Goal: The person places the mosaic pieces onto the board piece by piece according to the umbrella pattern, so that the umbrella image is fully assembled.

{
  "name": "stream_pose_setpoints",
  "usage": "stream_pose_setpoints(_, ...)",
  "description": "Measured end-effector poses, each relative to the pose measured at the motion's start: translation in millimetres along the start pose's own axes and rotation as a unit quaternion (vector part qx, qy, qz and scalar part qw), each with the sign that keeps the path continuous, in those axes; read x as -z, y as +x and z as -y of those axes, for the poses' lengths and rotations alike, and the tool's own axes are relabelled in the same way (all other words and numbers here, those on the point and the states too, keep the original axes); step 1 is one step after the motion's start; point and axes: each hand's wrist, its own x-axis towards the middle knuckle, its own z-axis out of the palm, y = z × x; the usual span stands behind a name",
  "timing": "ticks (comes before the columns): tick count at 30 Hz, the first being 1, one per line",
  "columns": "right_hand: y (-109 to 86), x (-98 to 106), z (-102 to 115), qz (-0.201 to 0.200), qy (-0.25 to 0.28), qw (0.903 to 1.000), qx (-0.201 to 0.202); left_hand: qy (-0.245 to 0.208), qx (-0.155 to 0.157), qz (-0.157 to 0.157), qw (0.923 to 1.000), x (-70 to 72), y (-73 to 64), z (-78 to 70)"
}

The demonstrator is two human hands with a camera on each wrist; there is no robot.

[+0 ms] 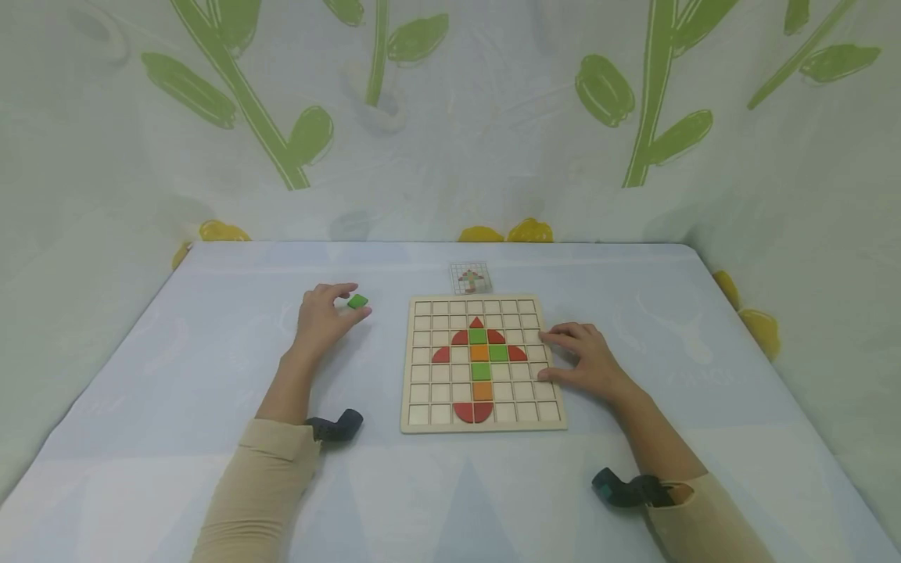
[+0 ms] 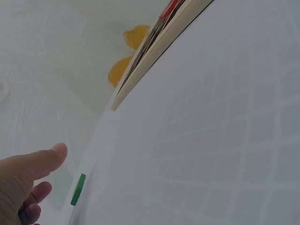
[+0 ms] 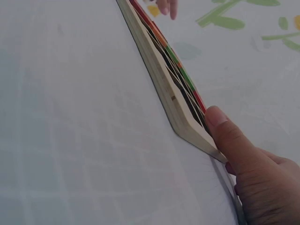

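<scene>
A small green tile [image 1: 357, 301] is beside my left hand [image 1: 325, 317], framed by the thumb and forefinger in the head view. In the left wrist view a gap shows between the thumb [image 2: 58, 150] and that tile [image 2: 78, 190]. To its right, a wooden grid board [image 1: 439, 321] lies flat with red, green and orange tiles forming a tree-like or arrow-like figure. My right hand [image 1: 586, 360] rests thumb and fingertips, spread apart, on the board's right edge. The right wrist view shows the thumb [image 3: 229, 133] over the board's rim [image 3: 190, 126].
Just behind the board is a small clear-looking card or block [image 1: 470, 277] printed with a similar figure on a grid. A pale cloth [image 1: 380, 493] covers the table. Leaf-patterned fabric [image 1: 493, 156] hangs behind it. Dark wrist devices [image 1: 338, 426] jut from both cuffs.
</scene>
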Motion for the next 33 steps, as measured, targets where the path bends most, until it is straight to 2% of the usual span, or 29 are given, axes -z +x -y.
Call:
stream_pose_setpoints(3, 0.0, 1, 0, -0.002, 0.0, 1.0, 0.002, 0.015, 0.009, 0.002, 0.9999, -3.0, 0.4, 4.5)
stream_pose_setpoints(8, 0.2, 0, 2, -0.003, 0.001, 1.0, 0.006, 0.018, 0.041, -0.001, 0.999, -10.1, -1.0, 12.3)
stream_pose_setpoints(11, 0.0, 1, 2, -0.003, -0.001, 1.0, 0.006, 0.026, 0.047, 0.005, 0.9986, -14.0, -1.0, 16.4)
stream_pose_setpoints(21, -0.1, 1, 1, -0.004, 0.006, 1.0, 0.007, 0.047, 0.021, 0.015, 0.9986, -18.8, 0.9, 23.4)
stream_pose_setpoints(33, 0.2, 1, 2, 0.005, 0.0, 0.9999, -0.01, 0.021, -0.012, 0.012, 0.9996, -21.0, -3.4, 25.0)
